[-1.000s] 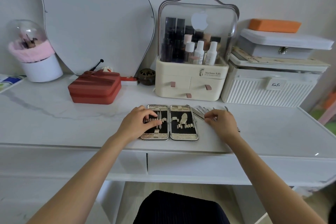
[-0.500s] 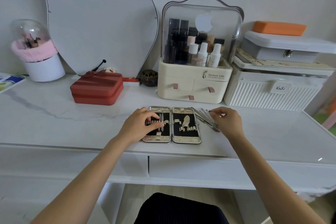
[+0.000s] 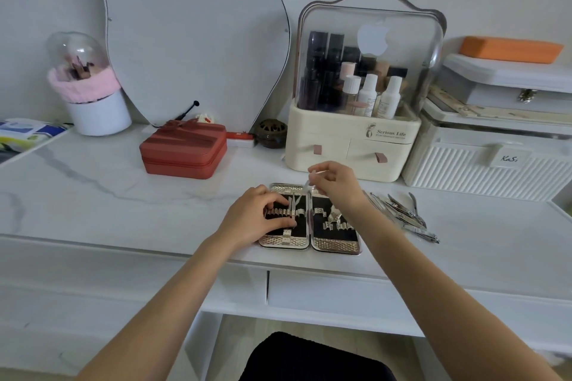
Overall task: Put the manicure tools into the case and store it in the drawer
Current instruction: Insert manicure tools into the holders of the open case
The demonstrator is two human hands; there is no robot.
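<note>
Right hand [image 3: 335, 184] pinches one slim tool [image 3: 305, 189], its long axis slanting toward seven o'clock into the open case [image 3: 309, 244] on my worktop [image 3: 123, 195]. Left hand [image 3: 253, 219] presses flat on the case's left half, holding nothing. Remaining tools [image 3: 402, 213] lie at three o'clock.

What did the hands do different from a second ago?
The right hand left the pile of loose metal manicure tools, taking one thin metal tool, and carried it left over the open silver case, tip down. The left hand stayed on the case's left half. Red zip box unchanged.
</note>
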